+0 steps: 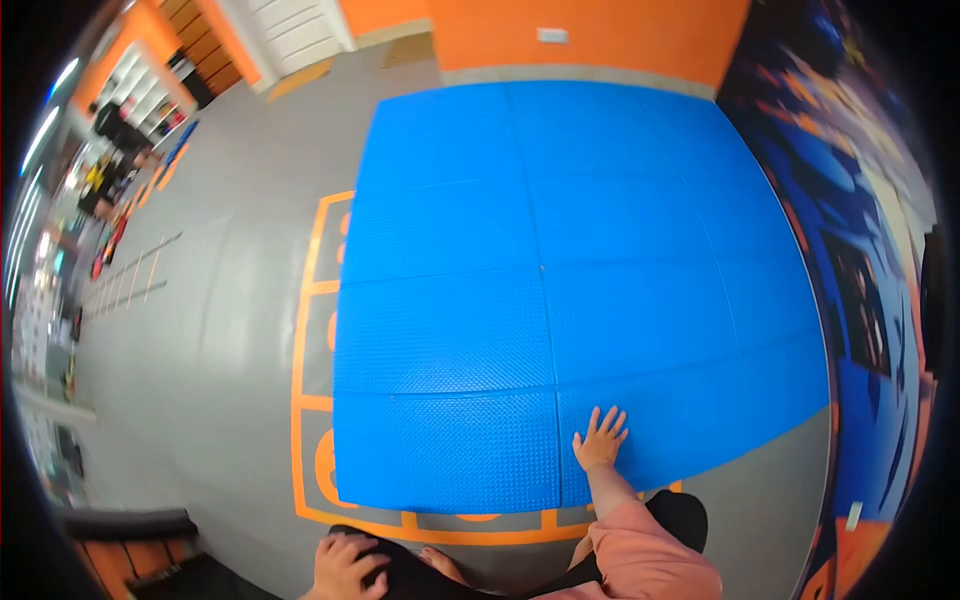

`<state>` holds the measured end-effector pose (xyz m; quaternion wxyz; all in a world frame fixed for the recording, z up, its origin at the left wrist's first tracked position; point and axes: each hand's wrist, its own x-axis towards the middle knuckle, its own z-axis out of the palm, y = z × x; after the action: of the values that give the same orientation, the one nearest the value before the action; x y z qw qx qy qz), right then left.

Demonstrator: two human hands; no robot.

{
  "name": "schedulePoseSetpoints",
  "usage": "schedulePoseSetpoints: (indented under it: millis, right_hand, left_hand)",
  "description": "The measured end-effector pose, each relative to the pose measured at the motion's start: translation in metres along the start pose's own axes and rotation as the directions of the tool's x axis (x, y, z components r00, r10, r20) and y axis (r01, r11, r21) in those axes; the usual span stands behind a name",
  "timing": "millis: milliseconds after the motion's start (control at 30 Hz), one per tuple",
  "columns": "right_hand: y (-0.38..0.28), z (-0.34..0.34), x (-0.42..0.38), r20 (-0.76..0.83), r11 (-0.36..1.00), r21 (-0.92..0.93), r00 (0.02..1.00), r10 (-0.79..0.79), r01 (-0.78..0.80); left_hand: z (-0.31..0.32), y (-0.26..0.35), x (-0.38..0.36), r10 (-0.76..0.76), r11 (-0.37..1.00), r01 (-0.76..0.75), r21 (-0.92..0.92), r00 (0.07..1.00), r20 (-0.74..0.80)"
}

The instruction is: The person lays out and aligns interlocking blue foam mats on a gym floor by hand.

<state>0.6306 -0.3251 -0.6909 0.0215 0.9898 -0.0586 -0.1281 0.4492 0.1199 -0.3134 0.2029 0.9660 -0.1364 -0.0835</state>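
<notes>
A large, bright-blue foam mat with square panels [440, 230] lies flat on the smooth grey floor [240, 430], its far edge close to an orange wall [620, 40] that bears a small white outlet plate [552, 35]. A lengthwise seam divides the mat; the panels at its near left corner show a raised, dimpled texture, and creases run across from the left edge toward the right.

The right hand [600, 446], coming from a salmon-pink sleeve [655, 555], lies palm down on the mat near its near edge, just right of the seam — fingers straight and fanned apart, gripping nothing. It sits between that edge and the nearest crease.

The left hand [345, 567] rests over the black-clothed left knee [420, 580], off the near left corner of the mat — fingers loosely bent and a little spread, with no object in its hold.

Orange floor lines [297, 400] run alongside the mat's left edge and past its near edge. A blue mural-covered wall [880, 300] stands beside the right edge.
</notes>
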Motion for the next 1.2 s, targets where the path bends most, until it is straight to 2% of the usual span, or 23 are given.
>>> schedulePoseSetpoints:
  millis: [33, 67, 100, 133, 200, 267, 333, 367, 467, 533, 600, 667, 700, 733, 767, 800, 867, 933, 1000, 1033, 1100, 1167, 1200]
  right_hand:
    - [-0.009, -0.009, -0.002, 0.125, 0.997, 0.023, 0.990, 0.067, -0.070]
    - [-0.016, -0.016, -0.004, 0.251, 0.989, 0.032, 0.959, 0.135, -0.147]
    - [-0.023, -0.017, 0.001, 0.255, 0.977, 0.066, 0.950, 0.180, -0.203]
    - [-0.028, -0.037, 0.002, 0.241, 0.988, 0.033, 0.960, 0.142, -0.154]
    - [-0.053, -0.079, -0.001, 0.275, 1.000, -0.018, 0.961, -0.013, 0.018]
    - [-0.082, -0.149, -0.038, 0.128, 0.946, 0.165, 0.945, -0.300, 0.278]
    - [-0.112, -0.246, -0.099, 0.029, 0.823, 0.246, 0.845, -0.535, 0.512]
    - [-0.121, -0.290, -0.135, -0.003, 0.760, 0.262, 0.788, -0.616, 0.595]
    - [-0.113, -0.389, -0.225, -0.092, 0.617, 0.299, 0.666, -0.740, 0.728]
    - [-0.090, -0.426, -0.271, -0.026, 0.610, 0.294, 0.644, -0.765, 0.736]
    - [-0.068, -0.494, -0.309, 0.179, 0.652, 0.270, 0.629, -0.757, 0.708]
    - [-0.058, -0.617, -0.343, 0.466, 0.751, 0.510, 0.599, -0.651, 0.420]
    - [-0.049, -0.651, -0.355, 0.453, 0.736, 0.501, 0.587, -0.671, 0.455]
    - [-0.036, -0.680, -0.370, 0.413, 0.682, 0.581, 0.561, -0.718, 0.445]
    - [-0.023, -0.705, -0.380, 0.379, 0.632, 0.647, 0.540, -0.752, 0.426]
    - [-0.016, -0.732, -0.384, 0.363, 0.618, 0.637, 0.528, -0.768, 0.462]
    - [0.002, -0.774, -0.397, 0.295, 0.558, 0.611, 0.492, -0.819, 0.562]
    - [0.002, -0.783, -0.397, 0.290, 0.532, 0.554, 0.450, -0.845, 0.640]
    - [-0.007, -0.791, -0.400, 0.202, 0.485, 0.381, 0.441, -0.875, 0.787]
    - [-0.016, -0.805, -0.409, 0.201, 0.470, 0.376, 0.426, -0.882, 0.799]
    - [-0.048, -0.837, -0.430, 0.057, 0.411, 0.414, 0.427, -0.902, 0.812]
    - [-0.078, -0.871, -0.458, -0.011, 0.380, 0.454, 0.431, -0.902, 0.806]
    - [-0.091, -0.884, -0.470, -0.066, 0.358, 0.494, 0.444, -0.894, 0.793]
  left_hand:
    - [-0.005, -0.003, -0.002, 0.016, 1.000, -0.015, -0.007, 0.998, 0.055]
    - [0.002, -0.007, -0.002, 0.052, 0.998, -0.052, 0.046, 0.999, -0.009]
    - [0.009, -0.012, -0.003, 0.084, 0.992, -0.076, 0.099, 0.994, -0.072]
    - [0.007, -0.012, -0.003, 0.078, 0.992, -0.071, 0.104, 0.995, -0.063]
    - [-0.002, -0.008, -0.005, -0.010, 0.995, 0.009, 0.104, 1.000, 0.002]
    - [-0.016, -0.002, -0.010, -0.026, 0.998, 0.024, 0.059, 0.999, 0.031]
    - [-0.042, 0.013, -0.014, -0.102, 0.994, 0.095, 0.051, 0.982, 0.159]
    - [-0.050, 0.017, -0.022, -0.123, 0.992, 0.118, 0.040, 0.981, 0.148]
    - [-0.069, 0.023, -0.030, -0.128, 0.992, 0.127, 0.014, 0.979, 0.162]
    - [-0.081, 0.034, -0.048, -0.031, 0.980, 0.021, 0.196, 0.999, 0.044]
    - [-0.103, 0.063, -0.066, -0.182, 0.886, 0.060, 0.460, 0.957, 0.227]
    - [-0.098, 0.103, -0.093, -0.288, 0.767, 0.138, 0.627, 0.947, 0.144]
    - [-0.130, 0.136, -0.105, -0.299, 0.891, 0.235, 0.387, 0.947, 0.114]
    - [-0.162, 0.173, -0.123, -0.318, 0.944, 0.308, 0.121, 0.945, 0.075]
    - [-0.189, 0.198, -0.132, -0.247, 0.968, 0.249, -0.038, 0.968, 0.039]
    - [-0.205, 0.222, -0.145, -0.255, 0.960, 0.250, -0.123, 0.967, -0.022]
    - [-0.300, 0.283, -0.173, -0.344, 0.913, 0.353, -0.206, 0.936, 0.081]
    - [-0.367, 0.319, -0.210, -0.400, 0.892, 0.397, -0.217, 0.916, 0.031]
    - [-0.410, 0.326, -0.243, -0.445, 0.871, 0.429, -0.238, 0.895, -0.014]
    - [-0.426, 0.325, -0.259, -0.432, 0.885, 0.415, -0.211, 0.901, -0.038]
    - [-0.464, 0.313, -0.284, -0.428, 0.895, 0.411, -0.173, 0.901, -0.075]
    - [-0.498, 0.298, -0.294, -0.363, 0.931, 0.366, 0.016, 0.928, -0.077]
    - [-0.511, 0.292, -0.299, -0.370, 0.928, 0.373, 0.019, 0.925, -0.089]
